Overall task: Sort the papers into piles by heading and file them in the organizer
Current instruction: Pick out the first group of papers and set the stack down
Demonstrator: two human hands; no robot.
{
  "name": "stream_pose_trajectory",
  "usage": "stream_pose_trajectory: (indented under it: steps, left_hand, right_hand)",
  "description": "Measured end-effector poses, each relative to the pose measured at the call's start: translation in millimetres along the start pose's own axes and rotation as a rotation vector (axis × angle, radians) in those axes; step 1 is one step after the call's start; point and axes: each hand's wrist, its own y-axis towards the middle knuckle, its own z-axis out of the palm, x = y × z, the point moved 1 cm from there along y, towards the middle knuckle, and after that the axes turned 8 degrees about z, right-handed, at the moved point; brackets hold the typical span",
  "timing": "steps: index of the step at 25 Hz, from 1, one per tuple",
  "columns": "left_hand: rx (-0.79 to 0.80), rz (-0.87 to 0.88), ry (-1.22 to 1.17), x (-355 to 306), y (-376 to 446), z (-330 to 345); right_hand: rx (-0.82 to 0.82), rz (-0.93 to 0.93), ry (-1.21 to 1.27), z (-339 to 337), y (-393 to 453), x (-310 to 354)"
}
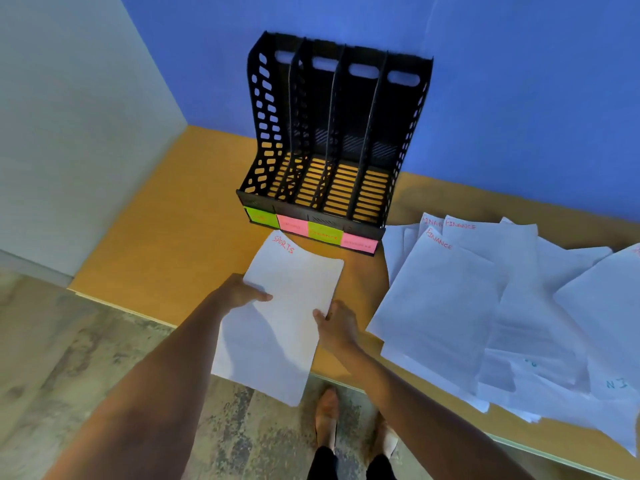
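Both my hands hold a white sheet headed "SPORTS" (287,306) in red, just in front of the organizer. My left hand (242,292) grips its left edge and my right hand (336,323) grips its right edge. The black organizer (266,109) stands against the blue wall with several upright slots, all showing bare slatted bottoms. Green and pink sticky labels (325,233) run along its front lip. A spread of white papers (485,306) lies on the table to the right, several of them headed "FINANCE".
The orange table (173,220) sits in a corner between a pale wall on the left and the blue wall behind. Its front edge runs diagonally under my arms. My feet (327,420) stand on the mottled floor below.
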Motion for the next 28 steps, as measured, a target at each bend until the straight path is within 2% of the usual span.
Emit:
stream_pose_trajectory:
  steps: [4,7,12,20,22,24,26,28]
  left_hand:
    - [-0.097,-0.048,-0.011,14,11,-26]
    - [-0.239,-0.059,-0.015,13,23,-38]
    - [-0.392,-0.049,0.105,0,39,-44]
    - [-0.57,-0.01,0.304,-17,36,-26]
    - [-0.688,0.165,0.338,-28,31,-11]
    - [-0.765,0.416,0.38,-42,24,8]
    - [-0.724,0.666,0.486,-58,17,35]
    - [-0.57,0.894,0.598,-78,9,70]
  right_hand:
    - [-0.017,0.024,0.011,5,6,23]
    - [-0.036,0.014,0.014,10,15,39]
    - [-0.03,0.039,0.094,16,30,51]
    - [-0.153,-0.075,0.115,7,38,47]
    - [-0.219,-0.172,0.178,-3,33,43]
    - [-0.303,-0.33,0.273,-20,26,33]
    - [-0.405,-0.413,0.362,-44,24,15]
    - [-0.549,-0.364,0.413,-75,30,-10]
